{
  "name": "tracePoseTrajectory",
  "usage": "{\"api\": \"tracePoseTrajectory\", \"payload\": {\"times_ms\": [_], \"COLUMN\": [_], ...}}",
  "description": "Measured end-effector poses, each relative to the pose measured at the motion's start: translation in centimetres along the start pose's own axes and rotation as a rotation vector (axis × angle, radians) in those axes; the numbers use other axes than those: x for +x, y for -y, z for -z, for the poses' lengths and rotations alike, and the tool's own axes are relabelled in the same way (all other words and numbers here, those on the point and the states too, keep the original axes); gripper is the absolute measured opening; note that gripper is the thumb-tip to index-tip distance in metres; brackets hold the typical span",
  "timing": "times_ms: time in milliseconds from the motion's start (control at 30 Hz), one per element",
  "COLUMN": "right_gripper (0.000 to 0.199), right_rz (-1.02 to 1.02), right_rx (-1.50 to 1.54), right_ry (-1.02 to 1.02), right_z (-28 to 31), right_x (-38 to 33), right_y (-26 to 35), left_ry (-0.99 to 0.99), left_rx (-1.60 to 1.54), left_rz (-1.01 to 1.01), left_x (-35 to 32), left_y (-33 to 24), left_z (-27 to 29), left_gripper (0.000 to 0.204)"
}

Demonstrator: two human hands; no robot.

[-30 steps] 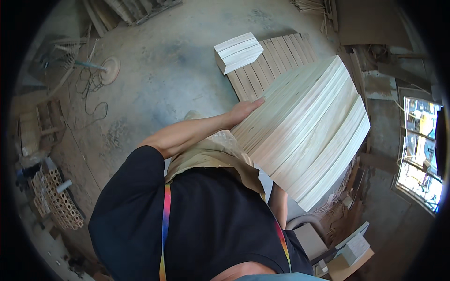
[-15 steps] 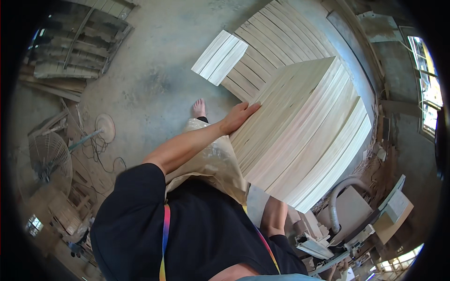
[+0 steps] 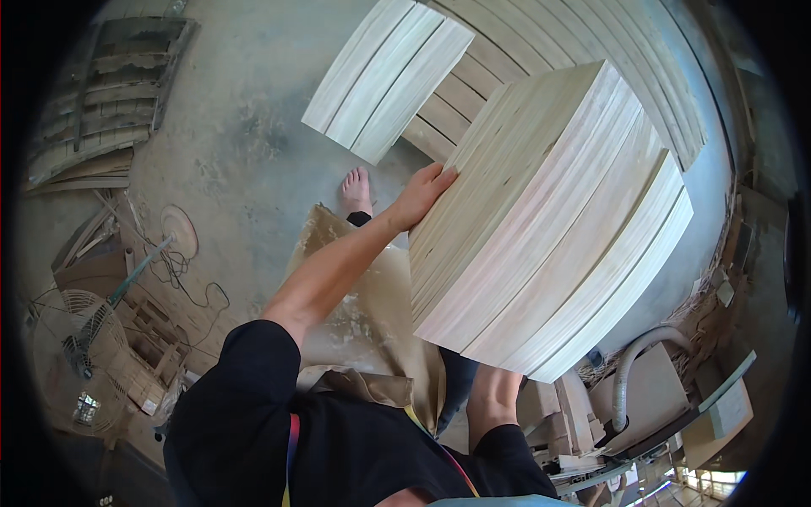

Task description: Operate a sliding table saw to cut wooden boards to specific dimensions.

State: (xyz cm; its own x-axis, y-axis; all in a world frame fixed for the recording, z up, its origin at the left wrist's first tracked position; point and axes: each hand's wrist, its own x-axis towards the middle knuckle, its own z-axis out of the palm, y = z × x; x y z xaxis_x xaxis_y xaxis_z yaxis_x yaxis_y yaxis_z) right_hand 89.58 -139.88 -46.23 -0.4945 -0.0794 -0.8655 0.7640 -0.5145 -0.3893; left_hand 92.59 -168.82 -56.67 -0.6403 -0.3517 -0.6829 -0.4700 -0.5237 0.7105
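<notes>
A dusty concrete workshop floor [image 3: 228, 144] is spreading out below, littered at the left with a fan [image 3: 80, 338] and loose cables. The left hand [image 3: 422, 193] is lying flat and open, fingers spread against the near upper edge of a bundle of pale planks [image 3: 549, 228] being carried at chest height. The right hand is hidden under the bundle's lower end; only its forearm [image 3: 490, 397] is showing, so I cannot tell how it is gripping. The bundle is tilting up and away from the body, above a tan apron [image 3: 363, 313] and a bare foot [image 3: 356, 188]. These boards are looking stiff, smooth and, stacked this thick, probably heavy and apt to slide on each other, so supporting underneath while steadying the top edge seems the sound hold. Beyond them a smaller stack of planks [image 3: 389, 76] is resting on a low row of floor boards [image 3: 541, 42]. Compared with half a second ago, the view is sitting closer to that row, and the bundle is looming larger.
</notes>
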Motion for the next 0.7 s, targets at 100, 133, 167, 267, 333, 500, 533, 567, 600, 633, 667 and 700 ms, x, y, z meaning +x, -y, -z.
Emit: {"api": "tracePoseTrajectory", "payload": {"times_ms": [100,133,167,267,333,500,533,567,600,633,667,700], "right_gripper": [0.067,0.067,0.067,0.069,0.07,0.072,0.072,0.073,0.073,0.074,0.074,0.075], "right_rz": [-0.007,-0.008,-0.003,0.0,0.007,0.029,0.033,0.041,0.053,0.06,0.065,0.065], "right_rx": [-0.056,-0.073,-0.087,-0.137,-0.171,-0.254,-0.271,-0.283,-0.299,-0.316,-0.33,-0.336], "right_ry": [0.013,0.027,0.039,0.143,0.186,0.271,0.287,0.298,0.303,0.313,0.322,0.321], "right_z": [-2.7,-3.5,-4.1,-5.0,-5.1,-5.3,-5.4,-5.3,-5.2,-5.1,-4.9,-4.7], "right_x": [5.5,7.5,9.4,15.1,18.2,24.0,24.7,25.3,25.8,26.4,26.8,27.2], "right_y": [-1.6,-2.0,-2.5,-3.6,-4.0,-5.4,-5.6,-5.8,-5.9,-5.9,-5.9,-5.9], "left_ry": [-0.041,-0.068,-0.099,-0.051,-0.061,-0.082,-0.079,-0.075,-0.064,-0.072,-0.109,-0.144], "left_rx": [-0.038,-0.017,-0.007,-0.087,-0.12,-0.204,-0.201,-0.2,-0.205,-0.205,-0.172,-0.139], "left_rz": [0.004,-0.033,-0.066,-0.005,0.01,0.008,0.013,0.021,0.035,0.034,0.004,-0.026], "left_x": [4.0,5.2,6.4,10.1,11.8,15.5,16.1,16.5,16.8,17.2,17.4,17.7], "left_y": [3.3,4.5,5.5,8.4,9.8,11.9,12.1,12.3,12.5,12.7,12.9,13.2], "left_z": [0.5,0.8,1.0,2.2,2.3,3.2,3.3,3.4,3.4,3.4,3.4,3.3], "left_gripper": [0.053,0.054,0.056,0.059,0.06,0.06,0.058,0.056,0.055,0.055,0.056,0.057]}}
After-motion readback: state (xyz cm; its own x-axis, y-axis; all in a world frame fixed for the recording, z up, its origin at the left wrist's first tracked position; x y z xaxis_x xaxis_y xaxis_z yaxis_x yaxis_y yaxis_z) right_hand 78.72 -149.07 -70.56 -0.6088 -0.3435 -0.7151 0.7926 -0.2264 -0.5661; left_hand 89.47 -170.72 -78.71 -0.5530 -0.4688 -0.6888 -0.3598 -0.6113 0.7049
